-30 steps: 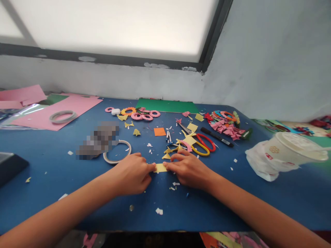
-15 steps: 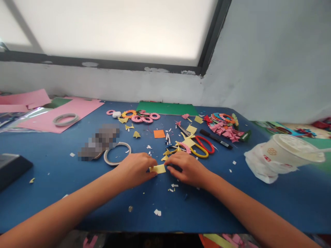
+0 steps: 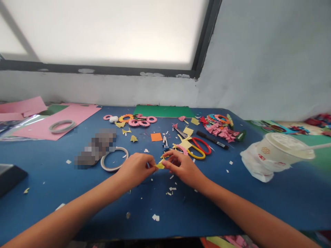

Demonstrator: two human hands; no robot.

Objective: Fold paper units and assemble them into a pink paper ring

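A small piece of folded yellow paper (image 3: pixel 160 165) is pinched between my two hands, just above the table. My left hand (image 3: pixel 138 166) grips its left end between thumb and fingers. On the other side, my right hand (image 3: pixel 182 166) holds the right end with thumb and fingertips. Parts of the paper are hidden behind the fingers. Right behind my hands lie yellow paper scraps, a pink scalloped ring (image 3: pixel 181 149) and scissors (image 3: pixel 198 151) with red and yellow handles. A tape roll (image 3: pixel 102 162) lies beside my left hand.
An orange paper square (image 3: pixel 156 137) and a black marker (image 3: pixel 212 140) lie farther back. Folded pink pieces (image 3: pixel 222 131) are heaped at the back right. A lidded cup (image 3: pixel 283 151) in a plastic bag stands right. Another tape roll (image 3: pixel 62 126) rests on pink sheets (image 3: pixel 77 115).
The yellow paper lay flat near the table and is now lifted, tilted and folded between both hands. My right fingers have closed on it. The view has shifted slightly.
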